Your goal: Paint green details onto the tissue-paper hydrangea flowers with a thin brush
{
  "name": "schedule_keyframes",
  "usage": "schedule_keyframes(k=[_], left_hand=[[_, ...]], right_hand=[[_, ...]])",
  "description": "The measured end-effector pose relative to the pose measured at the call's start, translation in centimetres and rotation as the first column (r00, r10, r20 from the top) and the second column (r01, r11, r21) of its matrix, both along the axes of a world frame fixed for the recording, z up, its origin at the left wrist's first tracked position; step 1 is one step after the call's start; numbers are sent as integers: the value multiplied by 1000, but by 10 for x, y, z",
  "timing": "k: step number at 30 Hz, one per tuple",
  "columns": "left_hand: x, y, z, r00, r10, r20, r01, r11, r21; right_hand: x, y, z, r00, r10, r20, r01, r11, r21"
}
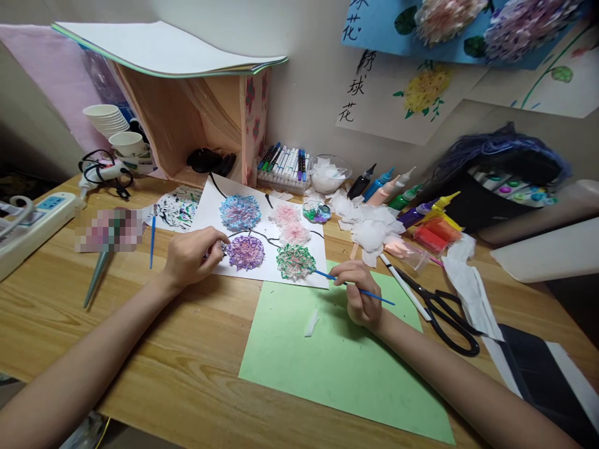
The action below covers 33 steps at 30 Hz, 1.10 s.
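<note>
My right hand [359, 292] grips a thin blue paintbrush [377, 296], whose tip meets the edge of the green and pink flower [296, 260]. This raised flower sits on a white sheet [219, 269] with a purple flower [246, 252], a blue flower [240, 212] and a pink flower [289, 223]; black stem lines run between them. At the sheet's left edge rests my left hand [195, 254], fingers curled closed beside the purple flower. What lies under its fingertips is mostly hidden. A green sheet [299, 362] lies partly beneath the white one.
Paint bottles [384, 184], torn white tissue [372, 227] and black scissors [444, 312] lie to the right. Behind are a small paint palette [317, 212], markers [285, 163] and an open box [187, 118]. A power strip [42, 231] and another brush [152, 242] are at left.
</note>
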State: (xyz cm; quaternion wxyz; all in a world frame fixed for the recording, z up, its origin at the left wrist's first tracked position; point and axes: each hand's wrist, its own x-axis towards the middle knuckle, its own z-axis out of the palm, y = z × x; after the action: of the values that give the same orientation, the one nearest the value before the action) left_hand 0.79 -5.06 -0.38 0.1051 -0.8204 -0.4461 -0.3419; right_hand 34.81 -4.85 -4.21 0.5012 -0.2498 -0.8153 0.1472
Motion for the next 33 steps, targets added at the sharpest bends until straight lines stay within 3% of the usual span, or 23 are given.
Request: schedule_keyframes(k=[33], left_hand=[[0,0,-1,1000,2,-8,-2,1000,2]], right_hand=[[-1,1,5,999,-30,43,29,1000,10]])
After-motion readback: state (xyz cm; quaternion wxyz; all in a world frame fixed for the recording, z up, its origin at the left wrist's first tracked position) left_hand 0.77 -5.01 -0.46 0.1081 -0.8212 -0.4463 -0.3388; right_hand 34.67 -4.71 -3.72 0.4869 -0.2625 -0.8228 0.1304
